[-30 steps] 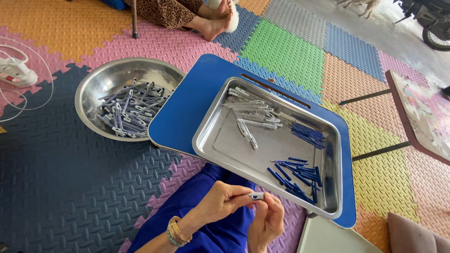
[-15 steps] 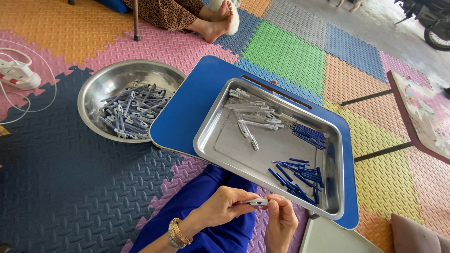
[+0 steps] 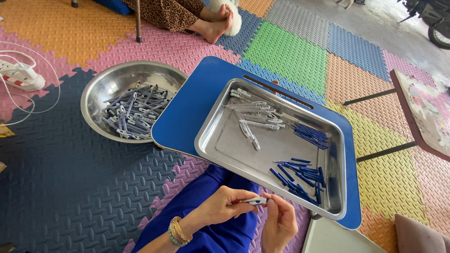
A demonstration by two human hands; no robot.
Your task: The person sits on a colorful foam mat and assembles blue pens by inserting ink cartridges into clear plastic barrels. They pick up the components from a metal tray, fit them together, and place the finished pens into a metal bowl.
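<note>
Small white-and-blue clip (image 3: 256,201), long axis level, pinched between left hand (image 3: 224,206) and right hand (image 3: 280,224) fingertips, beside steel tray (image 3: 225,145).

Soft, even daylight fills the scene, brightest toward one o'clock, where the bare concrete floor (image 3: 375,18) washes out pale. Shadows are faint and short. The steel tray (image 3: 225,145) shows a dull sheen along its rim and bed, and the round steel bowl (image 3: 101,84) catches a brighter reflection on its wall at ten o'clock. Focus is crisp in the centre; the wide lens bends the mats (image 3: 70,178) slightly near the edges.
</note>
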